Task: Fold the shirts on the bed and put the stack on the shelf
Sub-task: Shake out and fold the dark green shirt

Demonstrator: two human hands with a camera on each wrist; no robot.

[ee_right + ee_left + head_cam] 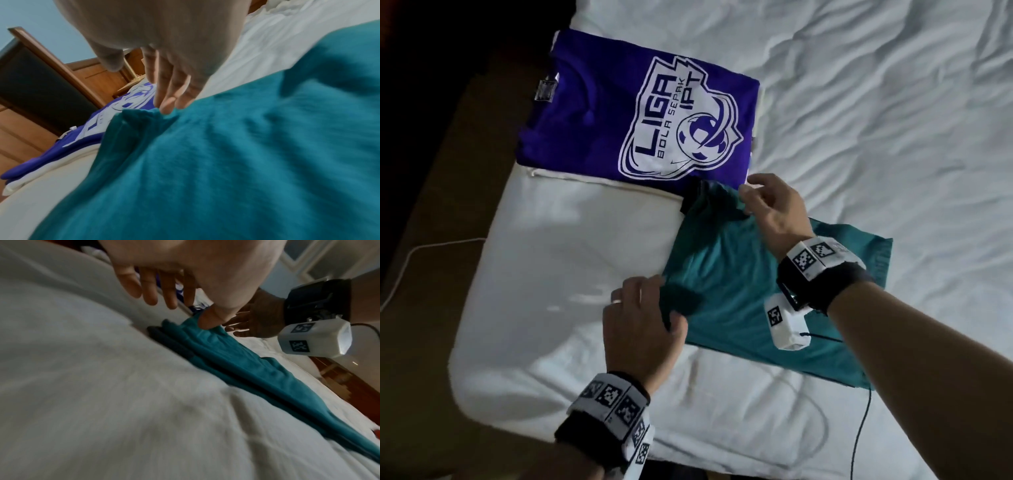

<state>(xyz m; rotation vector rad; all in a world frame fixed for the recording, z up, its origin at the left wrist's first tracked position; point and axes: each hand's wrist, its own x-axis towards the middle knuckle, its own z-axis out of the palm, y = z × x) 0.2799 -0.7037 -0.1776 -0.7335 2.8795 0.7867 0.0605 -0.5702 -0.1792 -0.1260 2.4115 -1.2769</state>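
Teal shirt (736,284): lies partly folded on the white bed (859,120), centre right of the head view, lower edge running toward the bottom right. Dark collar or cuff trim shows at its upper left corner (688,202). In the left wrist view its layered edges run diagonally from the centre to the lower right (236,360).

Purple shirt (599,113): folded flat, upper left of the head view, near the bed's left edge, large white printed crest facing up reading "LIGA BOLA SEPAK IPT". A white garment edge (571,176) shows beneath it along its lower side. Its lower right corner meets the teal shirt's upper corner.

Left hand (643,318): lower centre of the head view, at the teal shirt's left edge; thumb and fingers curl round a dark bunch of the fabric. In the left wrist view the thumb presses on the teal cloth (207,319). Ring on one finger.

Right hand (774,205): centre of the head view, at the shirt's upper corner; fingertips pinch the fabric there, the cloth puckering under them (166,107). The two hands are apart, one at each end of the shirt's left side.

Wrist bands with black-and-white square markers (616,404) on both wrists; white camera housing (787,325) under the right wrist.

White cable (410,260): on the brown floor, left edge of the head view.
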